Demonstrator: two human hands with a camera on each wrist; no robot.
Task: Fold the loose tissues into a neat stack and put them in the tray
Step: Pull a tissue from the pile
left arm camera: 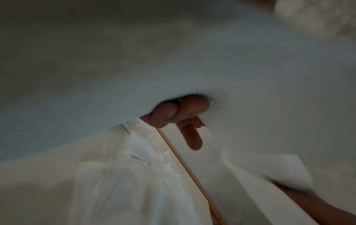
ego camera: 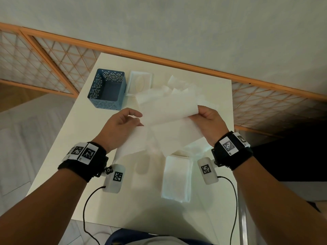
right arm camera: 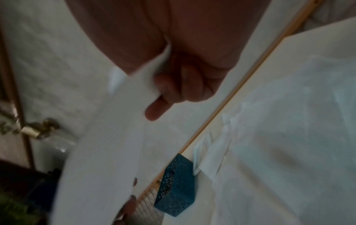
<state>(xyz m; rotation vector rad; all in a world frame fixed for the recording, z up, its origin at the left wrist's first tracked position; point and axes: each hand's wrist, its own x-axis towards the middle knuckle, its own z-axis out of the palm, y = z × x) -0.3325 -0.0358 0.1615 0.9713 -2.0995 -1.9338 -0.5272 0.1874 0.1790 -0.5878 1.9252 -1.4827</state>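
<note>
While both hands hold a tissue (ego camera: 166, 110), the blue tray (ego camera: 108, 89) sits empty.

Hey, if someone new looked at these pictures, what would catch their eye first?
First, the white tissue sheet stretched in mid-air between the left hand and right hand, each pinching an end. Next, the perforated blue plastic basket at the white table's far left, then the folded white tissue stack near the right wrist.

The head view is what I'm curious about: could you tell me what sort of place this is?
Probably a room in a home. A small white table stands by a plain wall, beside orange lattice panels, and the right wrist view shows a door with a brass knob.
</note>
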